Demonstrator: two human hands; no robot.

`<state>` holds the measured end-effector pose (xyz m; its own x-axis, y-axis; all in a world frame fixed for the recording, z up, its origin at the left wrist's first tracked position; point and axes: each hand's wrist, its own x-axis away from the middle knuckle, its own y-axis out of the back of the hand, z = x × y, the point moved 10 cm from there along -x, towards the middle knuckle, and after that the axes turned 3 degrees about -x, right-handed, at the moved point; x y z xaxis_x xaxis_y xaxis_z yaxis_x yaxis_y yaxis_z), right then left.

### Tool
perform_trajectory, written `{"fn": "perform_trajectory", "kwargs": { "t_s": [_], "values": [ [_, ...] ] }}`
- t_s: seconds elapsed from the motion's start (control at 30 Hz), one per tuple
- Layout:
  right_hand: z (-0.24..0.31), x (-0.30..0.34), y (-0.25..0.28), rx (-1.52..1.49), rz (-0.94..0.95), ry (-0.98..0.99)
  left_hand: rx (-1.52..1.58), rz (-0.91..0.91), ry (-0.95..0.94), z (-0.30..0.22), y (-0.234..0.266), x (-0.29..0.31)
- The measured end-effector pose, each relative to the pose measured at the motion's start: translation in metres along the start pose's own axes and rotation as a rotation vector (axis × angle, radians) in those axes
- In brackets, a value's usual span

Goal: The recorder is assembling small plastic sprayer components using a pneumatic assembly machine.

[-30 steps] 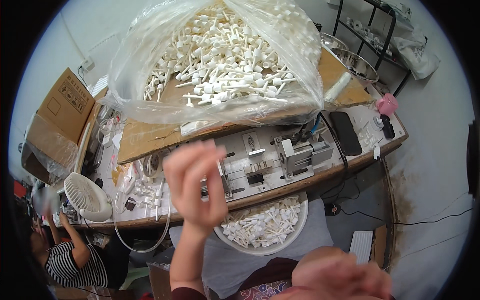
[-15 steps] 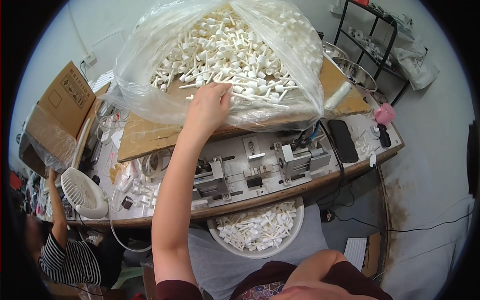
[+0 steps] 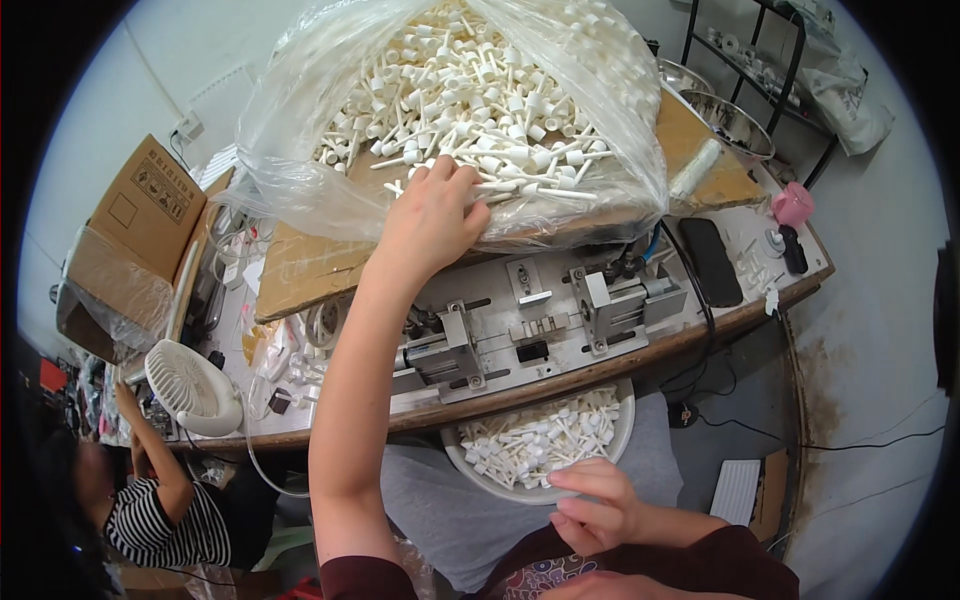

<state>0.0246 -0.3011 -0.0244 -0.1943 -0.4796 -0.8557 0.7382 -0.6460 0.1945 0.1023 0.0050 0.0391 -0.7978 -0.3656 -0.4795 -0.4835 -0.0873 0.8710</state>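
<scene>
My left hand (image 3: pixel 435 212) reaches to the near edge of a large clear plastic bag (image 3: pixel 320 205). Its fingers curl down among white plastic pieces (image 3: pixel 490 130), each a thin stem with a cup-like head. The fingertips are hidden, so what they hold cannot be made out. Low at my lap, my right hand (image 3: pixel 598 508) is open with fingers loosely bent and apart, by the near rim of a pale round basin (image 3: pixel 628 425). That basin rests on my lap beneath the table edge and is full of the same white pieces (image 3: pixel 535 435).
The bag lies on cardboard (image 3: pixel 300 270) above a metal fixture (image 3: pixel 530 330) on the workbench. A white fan (image 3: pixel 195 385) and a cardboard box (image 3: pixel 140 225) stand at left; a phone (image 3: pixel 710 260) and pink cup (image 3: pixel 792 204) at right. A co-worker in a striped shirt (image 3: pixel 165 525) sits left.
My right hand has come into view beside the basin. My left hand stays at the bag's edge, its fingers and thumb shifted slightly. The whole view has moved a little.
</scene>
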Motion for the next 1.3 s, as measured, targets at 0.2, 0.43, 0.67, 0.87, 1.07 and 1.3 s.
{"fn": "perform_trajectory", "kwargs": {
  "t_s": [0.2, 0.43, 0.67, 0.87, 1.07, 1.3],
  "values": [
    [-0.007, 0.000, 0.000, -0.009, 0.011, -0.053, -0.044, 0.010, -0.097, 0.009, 0.004, 0.001],
    [-0.009, 0.001, 0.002, 0.039, 0.024, -0.072, -0.146, 0.127, -0.015, 0.018, 0.007, 0.000],
    [-0.013, 0.001, 0.003, 0.064, 0.020, -0.100, -0.129, -0.184, -0.105, 0.029, 0.038, -0.006],
    [-0.022, -0.001, 0.008, 0.073, 0.027, -0.169, -0.063, -0.503, -0.347, -0.018, 0.084, 0.008],
    [-0.089, -0.003, 0.031, -0.701, -0.314, -0.721, -0.108, -0.371, -0.724, -0.133, 0.070, 0.098],
    [-0.097, 0.006, 0.014, -0.941, 0.022, -0.854, -0.028, -0.174, -0.698, -0.147, 0.049, 0.160]
  ]
}}
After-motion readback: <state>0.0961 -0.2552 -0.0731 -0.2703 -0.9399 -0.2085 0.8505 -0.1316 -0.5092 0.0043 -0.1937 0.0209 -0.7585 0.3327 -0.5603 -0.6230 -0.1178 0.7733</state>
